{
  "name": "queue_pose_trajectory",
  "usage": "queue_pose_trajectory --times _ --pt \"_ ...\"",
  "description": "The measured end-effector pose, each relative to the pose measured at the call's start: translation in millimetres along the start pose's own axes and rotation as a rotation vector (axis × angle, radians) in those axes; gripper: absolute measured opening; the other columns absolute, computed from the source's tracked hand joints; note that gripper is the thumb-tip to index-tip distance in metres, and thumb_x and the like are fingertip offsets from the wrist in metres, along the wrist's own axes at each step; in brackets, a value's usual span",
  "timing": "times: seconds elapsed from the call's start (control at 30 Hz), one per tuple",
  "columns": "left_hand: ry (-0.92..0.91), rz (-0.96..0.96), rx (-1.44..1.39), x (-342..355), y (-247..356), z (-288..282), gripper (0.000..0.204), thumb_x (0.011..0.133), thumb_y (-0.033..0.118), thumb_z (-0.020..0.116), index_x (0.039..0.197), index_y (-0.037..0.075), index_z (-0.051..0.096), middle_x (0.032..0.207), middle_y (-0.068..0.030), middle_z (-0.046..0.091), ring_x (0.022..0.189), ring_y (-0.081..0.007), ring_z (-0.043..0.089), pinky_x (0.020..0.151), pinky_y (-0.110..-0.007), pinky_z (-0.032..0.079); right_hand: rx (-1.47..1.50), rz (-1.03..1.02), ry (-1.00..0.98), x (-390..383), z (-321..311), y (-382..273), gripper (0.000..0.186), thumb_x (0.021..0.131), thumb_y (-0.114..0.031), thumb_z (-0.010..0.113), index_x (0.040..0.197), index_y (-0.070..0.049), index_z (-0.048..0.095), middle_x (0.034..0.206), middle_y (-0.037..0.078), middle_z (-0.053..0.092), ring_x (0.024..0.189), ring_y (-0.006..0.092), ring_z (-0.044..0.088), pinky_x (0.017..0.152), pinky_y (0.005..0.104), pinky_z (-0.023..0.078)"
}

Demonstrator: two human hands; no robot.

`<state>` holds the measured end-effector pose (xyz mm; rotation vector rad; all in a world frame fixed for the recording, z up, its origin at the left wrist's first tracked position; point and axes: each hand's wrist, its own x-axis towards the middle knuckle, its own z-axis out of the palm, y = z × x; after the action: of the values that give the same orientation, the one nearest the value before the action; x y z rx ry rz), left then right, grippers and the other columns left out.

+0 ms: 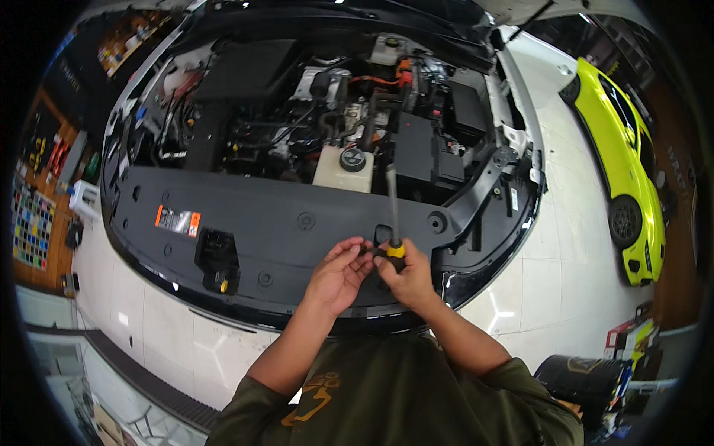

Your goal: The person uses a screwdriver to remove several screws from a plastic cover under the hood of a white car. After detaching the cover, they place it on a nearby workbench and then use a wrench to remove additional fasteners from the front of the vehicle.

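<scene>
My right hand (410,281) is closed round the yellow and black handle of a screwdriver (394,208), whose metal shaft points up and away toward the engine. Close beside it, my left hand (336,279) pinches a small dark piece (364,250) between its fingertips, too small to make out its kind. The right thumb and forefinger come close to that piece. Both hands are above the black plastic cover panel (290,204) along the car's front edge. Round fastener spots and an orange and white label (177,221) show on the panel.
Beyond the panel lies the open engine bay, with a whitish fluid tank (343,172) under a black cap and a black box (415,152). Over it is the raised hood. A bright yellow-green car (621,163) stands at right. A black drum (576,377) stands lower right.
</scene>
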<state>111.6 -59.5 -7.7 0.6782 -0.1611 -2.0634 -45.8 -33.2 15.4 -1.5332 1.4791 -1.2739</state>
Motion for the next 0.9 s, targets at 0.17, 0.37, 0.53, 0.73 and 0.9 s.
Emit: queue_pose_trajectory --times 0.17,0.37,0.53,0.73,0.9 --pt "-0.003 0.084 0.077 -12.0 1.9 -19.4 0.015 0.093 0.009 0.061 0.108 0.006 0.061 0.103 -0.0089 0.065 0.087 -0.0175 0.063 0.08 -0.032 0.052 0.008 0.033 -0.102 0.1 5.1 -6.0 0.02 0.08 -0.007 0.071 0.095 -0.002 0.058 0.08 0.006 0.064 0.073 0.0136 0.06 0.068 0.0277 0.048" --pt "-0.056 0.113 -0.023 -19.7 -2.8 -20.5 0.014 0.093 0.009 0.062 0.106 0.005 0.063 0.098 -0.0063 0.066 0.085 -0.0159 0.063 0.079 -0.03 0.05 -0.121 -0.217 -0.127 -0.2 19.6 -4.3 0.022 0.079 -0.008 0.073 0.095 -0.002 0.059 0.081 0.01 0.063 0.074 0.025 0.062 0.068 0.0315 0.049" --pt "-0.063 0.116 -0.024 -18.0 -12.2 -31.6 0.012 0.093 0.01 0.06 0.104 0.006 0.063 0.097 -0.0047 0.065 0.085 -0.015 0.062 0.08 -0.031 0.05 -0.161 -0.241 -0.242 -2.4 15.4 -9.9 0.023 0.079 -0.01 0.073 0.094 -0.002 0.059 0.081 0.012 0.061 0.075 0.0288 0.061 0.068 0.0334 0.048" --pt "-0.107 0.039 0.076 -21.3 -13.1 -33.6 0.012 0.094 0.012 0.06 0.105 0.006 0.062 0.1 -0.0051 0.065 0.089 -0.0147 0.062 0.079 -0.031 0.05 -0.121 -0.006 -0.343 -8.0 6.1 0.8 0.023 0.083 -0.013 0.072 0.096 -0.002 0.056 0.084 0.008 0.063 0.077 0.0182 0.06 0.073 0.0306 0.047" --pt "-0.076 -0.012 0.107 -26.9 -1.5 -42.8 0.014 0.093 0.01 0.058 0.106 0.005 0.061 0.097 -0.0065 0.063 0.089 -0.0184 0.063 0.078 -0.034 0.051 -0.071 0.051 -0.436 -10.7 5.6 -10.0 0.033 0.084 -0.018 0.07 0.108 -0.001 0.056 0.094 0.018 0.062 0.088 0.0356 0.062 0.08 0.0369 0.048"
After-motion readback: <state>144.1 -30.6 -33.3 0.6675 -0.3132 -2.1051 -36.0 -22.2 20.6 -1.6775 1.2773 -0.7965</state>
